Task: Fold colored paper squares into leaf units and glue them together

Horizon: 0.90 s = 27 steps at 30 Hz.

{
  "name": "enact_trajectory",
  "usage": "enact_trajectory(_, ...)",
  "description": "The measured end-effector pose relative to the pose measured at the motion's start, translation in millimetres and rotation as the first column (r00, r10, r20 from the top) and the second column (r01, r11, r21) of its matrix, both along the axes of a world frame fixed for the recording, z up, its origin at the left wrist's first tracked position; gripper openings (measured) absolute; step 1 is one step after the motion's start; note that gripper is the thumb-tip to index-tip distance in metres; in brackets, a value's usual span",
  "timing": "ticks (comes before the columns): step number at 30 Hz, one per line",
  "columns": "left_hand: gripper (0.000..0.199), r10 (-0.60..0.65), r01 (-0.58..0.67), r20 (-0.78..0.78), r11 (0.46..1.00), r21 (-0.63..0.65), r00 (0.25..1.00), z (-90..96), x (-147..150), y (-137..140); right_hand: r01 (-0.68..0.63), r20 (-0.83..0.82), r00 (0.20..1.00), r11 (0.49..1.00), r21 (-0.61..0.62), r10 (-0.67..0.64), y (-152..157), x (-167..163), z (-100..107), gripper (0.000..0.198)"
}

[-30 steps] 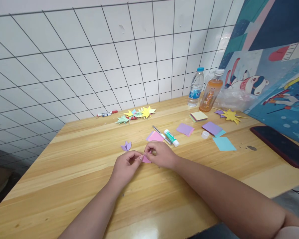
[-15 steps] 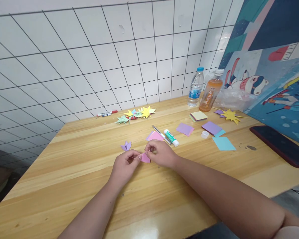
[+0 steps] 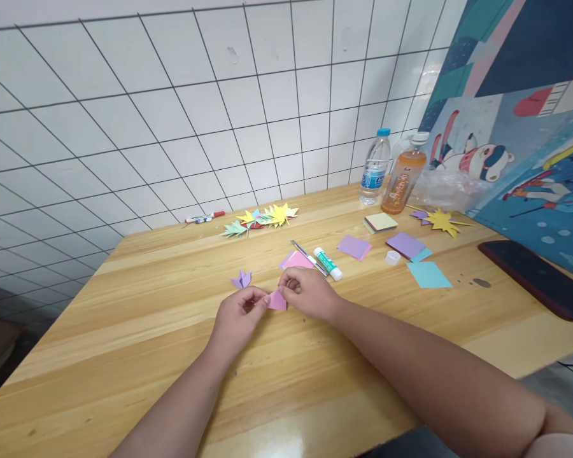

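Between my hands is a small piece of pink paper [image 3: 277, 301], apparently folded, just over the wooden table [image 3: 138, 331]. My left hand [image 3: 241, 315] pinches its left edge between thumb and fingers. At its upper right corner, my right hand [image 3: 308, 294] grips the paper with thumb and forefinger; the other fingers curl in. A folded purple paper piece [image 3: 241, 280] lies just beyond my left hand. Past my right hand are pink paper sheets [image 3: 296, 259], a craft knife [image 3: 310, 257] and a glue stick [image 3: 328, 263].
Folded paper leaves [image 3: 277, 216] and markers [image 3: 205, 217] lie along the tiled wall. Purple sheets [image 3: 354, 247], a blue sheet [image 3: 430, 275], a paper stack [image 3: 381, 222] and a clear cap [image 3: 392, 257] lie right. A water bottle [image 3: 375, 168], an orange drink bottle [image 3: 404, 175] and a phone [image 3: 539, 277] stand or lie beyond.
My right hand has shifted very slightly relative to the pink paper, whose top edge now shows a little more. Both hands keep their pinch; the other things stay put.
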State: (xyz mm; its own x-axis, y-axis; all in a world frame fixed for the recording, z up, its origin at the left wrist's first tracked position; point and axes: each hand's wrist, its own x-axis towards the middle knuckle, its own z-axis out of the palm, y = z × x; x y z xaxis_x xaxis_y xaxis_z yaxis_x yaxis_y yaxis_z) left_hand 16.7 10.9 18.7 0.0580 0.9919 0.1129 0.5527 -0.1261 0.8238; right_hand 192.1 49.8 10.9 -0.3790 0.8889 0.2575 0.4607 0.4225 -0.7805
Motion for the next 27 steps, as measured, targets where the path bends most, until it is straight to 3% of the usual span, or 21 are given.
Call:
enact_trajectory(12,0.019,-0.018,0.018,0.012,1.0,0.004,1.0,-3.4,-0.1,1.7,-0.019,-0.009,1.0,1.0,0.006,0.019,2.0,1.3,-1.2,0.005)
enact_trajectory(21,0.02,-0.078,0.077,0.015,0.997,0.022,0.997,-6.2,0.4,1.3,-0.169,0.029,0.985,0.984,0.053,0.168,-2.3,0.7,1.6,0.006)
enact_trajectory(27,0.018,-0.079,0.079,0.014,0.997,0.01,0.997,-4.8,0.5,0.9,-0.148,0.026,0.989,0.987,0.057,0.146,-1.4,0.7,0.2,0.005)
